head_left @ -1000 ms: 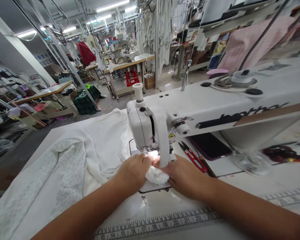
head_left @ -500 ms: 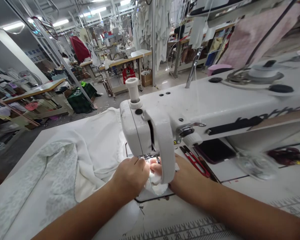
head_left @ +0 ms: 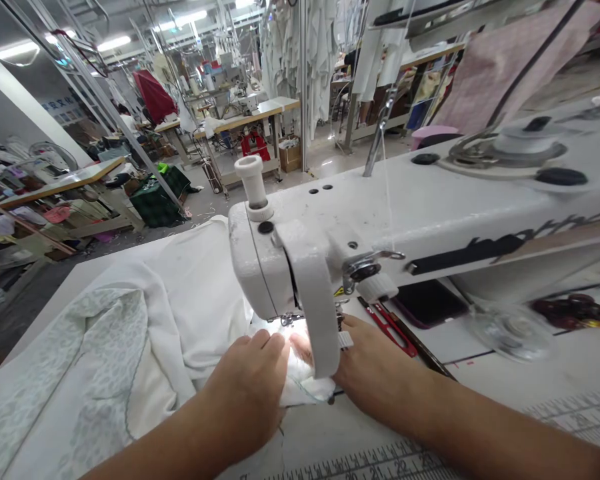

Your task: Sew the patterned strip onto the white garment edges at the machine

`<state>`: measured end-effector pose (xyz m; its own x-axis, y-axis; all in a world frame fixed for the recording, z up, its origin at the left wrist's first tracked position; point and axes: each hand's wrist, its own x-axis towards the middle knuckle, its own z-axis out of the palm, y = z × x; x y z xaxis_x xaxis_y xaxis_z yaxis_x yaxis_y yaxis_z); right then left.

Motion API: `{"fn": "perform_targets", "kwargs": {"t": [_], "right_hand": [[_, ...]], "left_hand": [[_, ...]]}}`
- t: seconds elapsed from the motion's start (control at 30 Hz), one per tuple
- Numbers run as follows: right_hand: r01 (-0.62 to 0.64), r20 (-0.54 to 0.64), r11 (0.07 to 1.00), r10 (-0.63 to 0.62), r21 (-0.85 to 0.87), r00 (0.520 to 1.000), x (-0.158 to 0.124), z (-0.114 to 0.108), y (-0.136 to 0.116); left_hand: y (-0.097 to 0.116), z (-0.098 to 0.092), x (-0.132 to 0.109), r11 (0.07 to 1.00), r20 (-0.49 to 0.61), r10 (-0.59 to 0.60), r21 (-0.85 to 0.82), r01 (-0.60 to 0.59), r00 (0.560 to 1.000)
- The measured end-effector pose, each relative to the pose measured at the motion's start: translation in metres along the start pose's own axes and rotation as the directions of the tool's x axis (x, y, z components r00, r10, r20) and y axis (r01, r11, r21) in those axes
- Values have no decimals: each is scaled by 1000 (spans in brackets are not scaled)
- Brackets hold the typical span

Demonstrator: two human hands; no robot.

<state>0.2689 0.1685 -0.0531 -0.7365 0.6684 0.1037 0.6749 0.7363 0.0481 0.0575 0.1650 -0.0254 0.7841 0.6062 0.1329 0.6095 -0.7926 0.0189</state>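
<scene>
A white sewing machine [head_left: 280, 260] stands before me, its lamp lighting the cloth under the presser foot [head_left: 291, 319]. White fabric [head_left: 195, 267] spreads over the table to the left, with a pale green patterned piece [head_left: 115, 333] folded on top. My left hand [head_left: 255, 373] has its fingers closed on the fabric edge just in front of the foot. Reaching behind the machine's front guard, my right hand [head_left: 365, 360] has its fingertips on the same cloth, pinching it beside the left fingers. The guard partly hides the right fingers.
Right of the needle area lie red thread snips [head_left: 393, 330], a dark phone [head_left: 430, 301] and a clear bobbin-like disc [head_left: 513, 333]. A ruler scale [head_left: 380, 463] runs along the table's front edge. Other sewing tables [head_left: 250, 120] stand beyond.
My left hand has come slightly back toward me and left, away from the presser foot. More lit fabric shows between the hands. The view has shifted slightly.
</scene>
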Motion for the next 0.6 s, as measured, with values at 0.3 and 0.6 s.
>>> {"fn": "perform_targets", "kwargs": {"t": [0.3, 0.6], "right_hand": [[16, -29, 999, -17, -41, 999, 0, 14, -4], [-140, 82, 928, 119, 346, 990, -7, -31, 10]], "left_hand": [[-6, -1, 17, 978, 13, -124, -170, 124, 992], [-5, 25, 3, 998, -83, 0, -70, -6, 997]]}}
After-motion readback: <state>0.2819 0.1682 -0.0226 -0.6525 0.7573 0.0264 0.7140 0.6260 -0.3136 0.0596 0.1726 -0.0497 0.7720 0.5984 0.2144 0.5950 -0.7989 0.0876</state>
